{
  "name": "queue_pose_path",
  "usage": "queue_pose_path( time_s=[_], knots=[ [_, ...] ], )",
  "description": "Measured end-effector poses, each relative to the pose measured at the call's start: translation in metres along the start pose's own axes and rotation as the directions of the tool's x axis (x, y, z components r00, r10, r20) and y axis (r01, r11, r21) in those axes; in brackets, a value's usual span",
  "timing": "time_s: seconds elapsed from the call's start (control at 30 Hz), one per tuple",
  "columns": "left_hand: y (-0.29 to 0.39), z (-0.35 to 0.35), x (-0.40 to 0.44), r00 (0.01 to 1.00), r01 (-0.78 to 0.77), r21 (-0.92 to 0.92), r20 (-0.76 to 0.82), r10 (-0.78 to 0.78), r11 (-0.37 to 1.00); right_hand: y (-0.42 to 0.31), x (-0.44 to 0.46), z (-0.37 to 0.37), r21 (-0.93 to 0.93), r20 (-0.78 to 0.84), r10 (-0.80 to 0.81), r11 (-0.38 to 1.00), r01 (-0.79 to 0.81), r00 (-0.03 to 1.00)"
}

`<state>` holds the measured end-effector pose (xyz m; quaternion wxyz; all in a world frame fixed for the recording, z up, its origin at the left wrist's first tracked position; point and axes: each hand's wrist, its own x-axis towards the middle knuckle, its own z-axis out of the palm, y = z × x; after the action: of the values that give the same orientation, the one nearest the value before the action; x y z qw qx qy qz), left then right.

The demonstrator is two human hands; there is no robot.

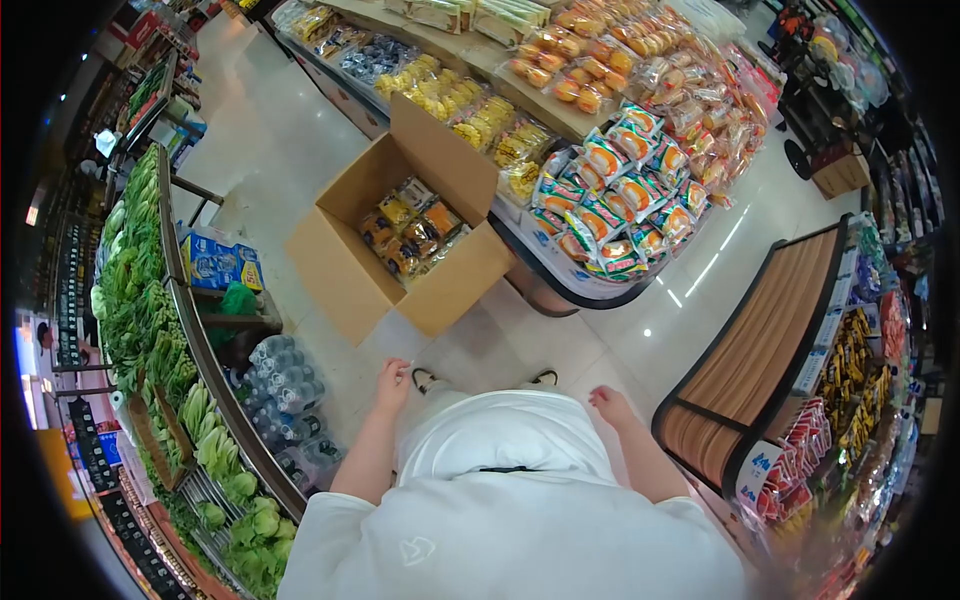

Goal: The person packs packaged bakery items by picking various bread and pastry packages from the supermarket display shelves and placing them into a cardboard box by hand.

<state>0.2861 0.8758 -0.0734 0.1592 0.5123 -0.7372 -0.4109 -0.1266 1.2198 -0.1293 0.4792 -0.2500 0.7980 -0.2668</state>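
My left hand point(393, 386) hangs in front of me, fingers loosely bent and a little apart, with nothing in it. It is nearest to the lower flap of an open cardboard box point(436, 287), which stands in front of me but apart from the hand. Several clear packs of packaged baked snacks point(412, 230) lie in the bottom of the box. My right hand point(608, 403) hangs at my other side over the floor, fingers loosely curled, holding nothing that I can see. Neither hand touches anything.
A display stand with green-and-white snack packets point(620, 195) and bagged bread rolls point(578, 85) curves behind the box. Leafy vegetables point(140, 290) fill a shelf at left, beside wrapped bottles point(287, 375). A wood-slatted display shelf point(755, 340) stands at right.
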Motion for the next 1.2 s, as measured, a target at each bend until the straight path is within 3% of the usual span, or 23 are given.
queue_pose_path(
  time_s=[0.07, 0.2, 0.27, 0.33, 0.4, 0.5, 0.6, 0.7, 0.87, 1.0, 1.07, 1.2],
  knots=[
    [-0.014, -0.025, -0.008, 0.999, 0.034, 0.010, 0.008, -0.034, 0.999, -0.086, 0.005, 0.027, -0.161, -0.058, -0.227, 0.963, 0.215, 0.972],
    [-0.060, -0.083, -0.025, 0.998, 0.064, -0.050, -0.020, -0.065, 0.997, -0.244, 0.031, 0.121, -0.281, 0.058, -0.500, 0.822, 0.495, 0.864],
    [-0.081, -0.118, -0.035, 0.996, 0.092, -0.093, -0.006, -0.093, 0.991, -0.314, 0.050, 0.175, -0.356, 0.089, -0.643, 0.692, 0.628, 0.760],
    [-0.110, -0.154, -0.042, 0.995, 0.088, -0.113, -0.032, -0.093, 0.990, -0.387, 0.061, 0.226, -0.391, 0.022, -0.647, 0.696, 0.602, 0.762],
    [-0.138, -0.185, -0.056, 0.992, 0.112, -0.131, -0.052, -0.119, 0.985, -0.430, 0.087, 0.275, -0.462, -0.124, -0.707, 0.662, 0.591, 0.696],
    [-0.170, -0.235, -0.069, 0.981, 0.162, -0.130, -0.082, -0.174, 0.978, -0.463, 0.128, 0.318, -0.556, -0.236, -0.669, 0.688, 0.467, 0.704],
    [-0.190, -0.267, -0.076, 0.963, 0.214, -0.135, -0.135, -0.232, 0.967, -0.465, 0.158, 0.331, -0.739, -0.120, -0.392, 0.649, 0.182, 0.912],
    [-0.216, -0.282, -0.079, 0.939, 0.283, -0.189, -0.147, -0.312, 0.940, -0.483, 0.155, 0.324, -0.808, 0.055, -0.179, 0.570, 0.150, 0.982],
    [-0.245, -0.287, -0.054, 0.882, 0.407, -0.329, -0.100, -0.460, 0.852, -0.464, 0.167, 0.334, -0.777, 0.022, -0.331, 0.589, 0.225, 0.943],
    [-0.244, -0.304, 0.001, 0.920, 0.356, -0.313, -0.047, -0.388, 0.881, -0.453, 0.175, 0.339, -0.789, 0.008, -0.437, 0.550, 0.275, 0.899],
    [-0.219, -0.332, 0.046, 0.947, 0.305, -0.260, -0.022, -0.321, 0.916, -0.457, 0.177, 0.336, -0.787, 0.048, -0.424, 0.541, 0.295, 0.904],
    [-0.241, -0.366, 0.145, 0.965, 0.259, -0.237, 0.023, -0.261, 0.936, -0.465, 0.180, 0.330, -0.782, 0.078, -0.373, 0.552, 0.289, 0.924]
  ],
)
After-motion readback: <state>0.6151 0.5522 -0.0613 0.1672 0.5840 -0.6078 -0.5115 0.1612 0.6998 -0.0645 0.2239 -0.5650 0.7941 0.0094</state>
